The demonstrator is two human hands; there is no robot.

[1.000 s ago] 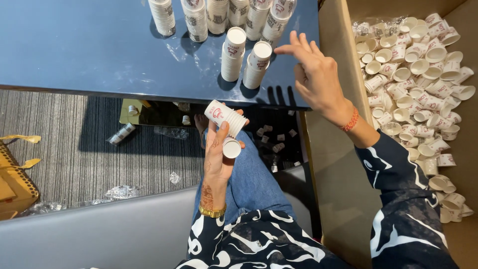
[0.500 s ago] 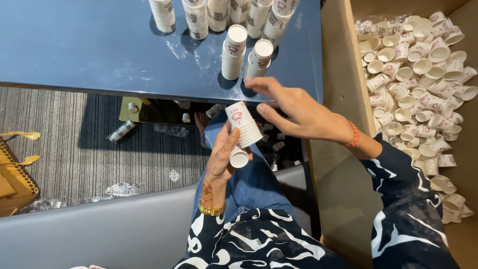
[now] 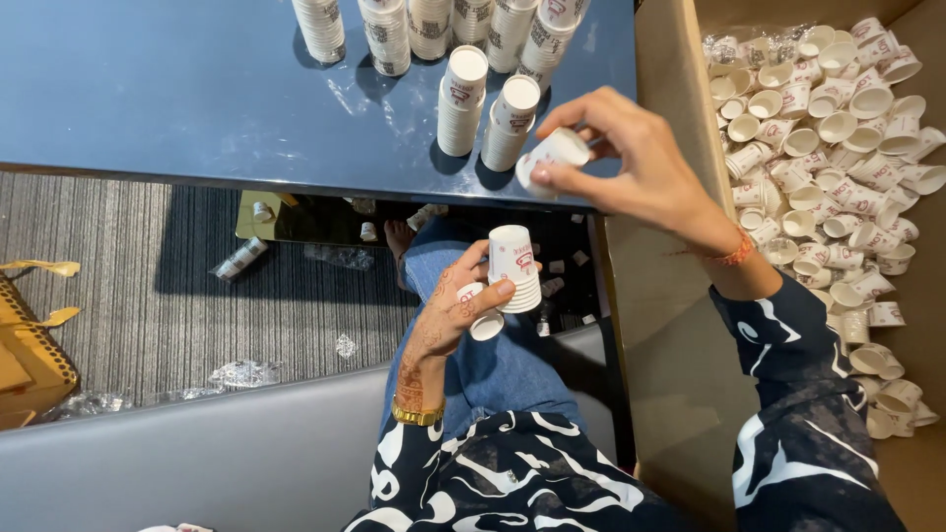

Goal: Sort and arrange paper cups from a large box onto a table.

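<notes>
A: What takes up the most room?

B: The glossy dark blue tabletop [image 3: 197,89]. Its near edge runs across just above the person's lap, and its left stretch lies bare. To the right of the tabletop stands a large brown cardboard box [image 3: 670,286], its inner wall rising just beside the tabletop's right edge, with loose small white paper cups [image 3: 838,128] heaped inside.

A: And on the tabletop itself?

B: Stacks of white paper cups [image 3: 434,25] line the far edge. Two shorter white cup stacks [image 3: 488,113] stand nearer, close to the front edge.

A: The hands?

B: The right hand [image 3: 641,167] hovers over the tabletop's front right corner, fingers pinching a single white paper cup [image 3: 552,158] tilted on its side, just beside the two shorter stacks. The left hand [image 3: 458,310] sits below the tabletop's edge, over the lap, fingers wrapped around a short upright stack of nested white cups [image 3: 514,268], with one more small white cup [image 3: 483,320] tucked under the thumb.

A: Room below?

B: Grey striped carpet [image 3: 148,296] left of the lap, with bits of clear plastic wrap [image 3: 241,372] scattered on it.
</notes>
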